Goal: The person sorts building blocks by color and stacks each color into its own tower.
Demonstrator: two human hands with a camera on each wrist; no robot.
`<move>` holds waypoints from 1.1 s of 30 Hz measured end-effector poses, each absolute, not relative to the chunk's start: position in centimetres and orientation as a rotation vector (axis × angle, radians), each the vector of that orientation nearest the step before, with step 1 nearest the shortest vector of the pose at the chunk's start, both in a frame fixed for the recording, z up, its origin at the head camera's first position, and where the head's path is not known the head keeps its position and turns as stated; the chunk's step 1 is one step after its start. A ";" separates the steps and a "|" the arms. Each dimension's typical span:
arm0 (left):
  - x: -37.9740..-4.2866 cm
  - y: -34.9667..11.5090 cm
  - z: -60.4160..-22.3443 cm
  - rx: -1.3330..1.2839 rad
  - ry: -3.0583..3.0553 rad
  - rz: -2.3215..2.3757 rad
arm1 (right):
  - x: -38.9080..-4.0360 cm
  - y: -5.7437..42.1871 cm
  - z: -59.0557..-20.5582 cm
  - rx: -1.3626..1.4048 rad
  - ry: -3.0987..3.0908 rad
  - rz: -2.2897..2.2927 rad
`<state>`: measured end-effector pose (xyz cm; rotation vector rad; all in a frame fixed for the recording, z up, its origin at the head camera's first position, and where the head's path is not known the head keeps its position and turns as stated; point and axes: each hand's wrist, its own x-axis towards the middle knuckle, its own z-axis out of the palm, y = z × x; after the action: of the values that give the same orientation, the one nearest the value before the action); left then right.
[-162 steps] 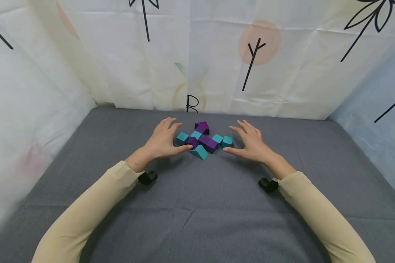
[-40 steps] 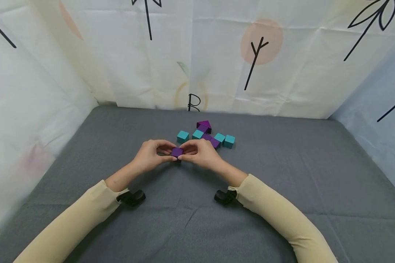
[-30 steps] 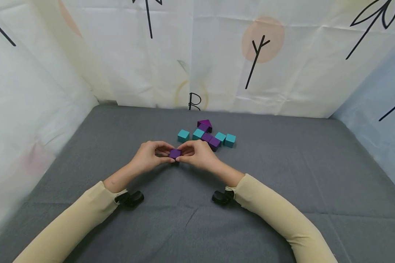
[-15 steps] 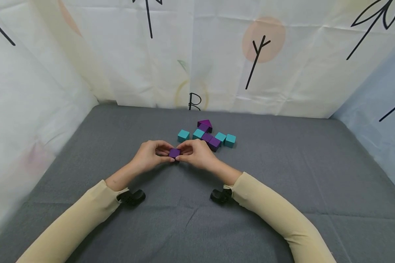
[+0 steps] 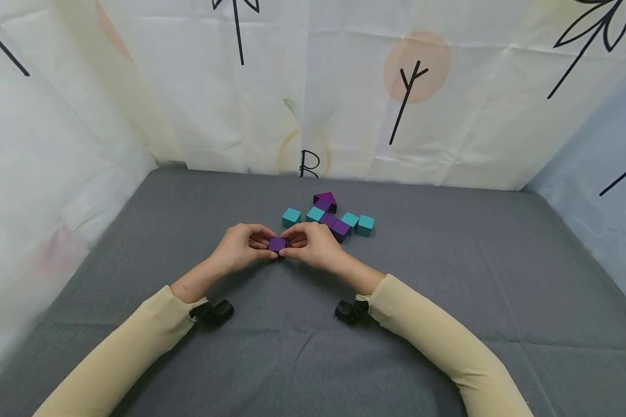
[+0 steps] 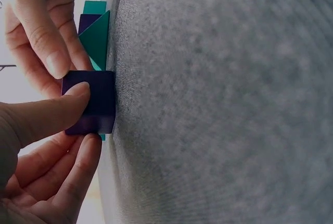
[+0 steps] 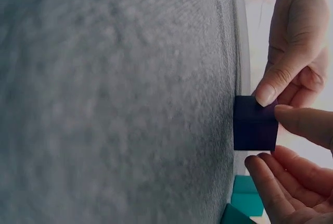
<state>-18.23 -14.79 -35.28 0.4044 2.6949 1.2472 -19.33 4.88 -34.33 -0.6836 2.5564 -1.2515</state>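
A purple cube (image 5: 277, 244) stands on the grey cloth in front of the other blocks. My left hand (image 5: 238, 248) pinches it from the left, thumb across its near face in the left wrist view. From the right, my right hand (image 5: 315, 246) pinches the same cube, with its thumb tip (image 7: 291, 112) at a corner. In the left wrist view, a teal triangular block (image 6: 98, 41) shows beyond the hands; the right hand hides it in the head view. Near the right hand are joined-looking purple cubes (image 5: 341, 230).
Behind the hands lie a separate teal cube (image 5: 291, 217), another teal cube (image 5: 315, 215), a magenta triangular block (image 5: 326, 198) and two teal cubes (image 5: 350, 220) at the right. Grey cloth (image 5: 422, 324) covers the table. A white printed curtain (image 5: 344, 87) hangs behind.
About five seconds ago both hands hovered with fingers spread around the block group. Since then a purple cube has come forward and left, pinched by both hands. Over the last second they barely move.
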 end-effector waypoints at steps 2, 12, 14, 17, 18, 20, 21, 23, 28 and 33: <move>-18.2 -14.8 -35.3 0.399 2.701 1.251 | -19.3 5.2 -34.2 -0.677 2.559 -1.263; -18.3 -14.8 -35.3 0.362 2.708 1.238 | -19.7 7.1 -34.1 -0.582 2.601 -1.329; -18.3 -14.8 -35.3 0.366 2.711 1.237 | -19.7 7.4 -34.1 -0.584 2.599 -1.355; -18.2 -14.8 -35.3 0.370 2.718 1.235 | -19.7 7.8 -34.1 -0.574 2.616 -1.377; -18.2 -14.8 -35.2 0.368 2.720 1.233 | -19.7 8.0 -34.1 -0.566 2.626 -1.379; -18.1 -14.8 -35.2 0.367 2.722 1.231 | -19.7 8.3 -34.1 -0.555 2.650 -1.381; -18.1 -14.8 -35.1 0.363 2.722 1.230 | -19.7 8.5 -34.0 -0.551 2.662 -1.382; -18.0 -14.8 -35.1 0.363 2.721 1.232 | -19.7 8.8 -34.0 -0.547 2.685 -1.386; -18.1 -14.8 -35.2 0.378 2.714 1.240 | -20.0 9.6 -33.9 -0.557 2.746 -1.405; -18.2 -14.9 -35.2 0.385 2.704 1.237 | -20.2 10.2 -33.9 -0.575 2.856 -1.360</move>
<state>-18.21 -14.94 -35.24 0.3847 2.7040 1.2373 -20.23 10.21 -33.91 -0.5747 2.8559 -1.3604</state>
